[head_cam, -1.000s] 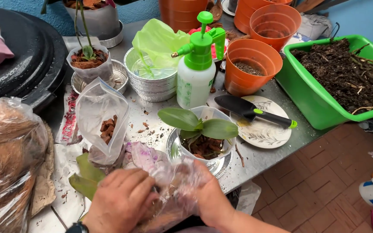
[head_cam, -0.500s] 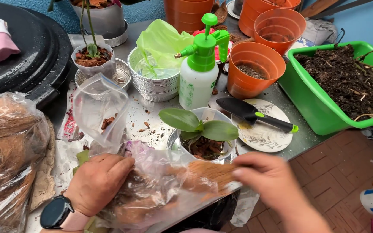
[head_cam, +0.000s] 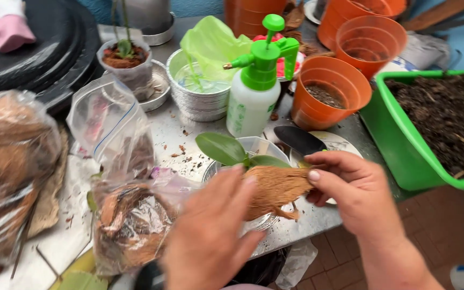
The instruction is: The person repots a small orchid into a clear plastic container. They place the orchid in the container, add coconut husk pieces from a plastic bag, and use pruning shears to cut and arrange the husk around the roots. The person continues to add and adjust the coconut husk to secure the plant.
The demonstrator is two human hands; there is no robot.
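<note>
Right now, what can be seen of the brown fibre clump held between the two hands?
The fibre clump is a tuft of coarse, dry-looking, light brown fibre, like coconut husk, with loose strands sticking out at its lower edge. It lies roughly level in the air above the table edge, just in front of the small leafy plant in its clear pot. The right hand pinches its right end with thumb and fingertips; the left hand covers its left end, fingers against it. Its left part is hidden.

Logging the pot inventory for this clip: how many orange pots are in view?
4: one beside the spray bottle, one behind it, two cropped at the top edge; more may be hidden.
</note>
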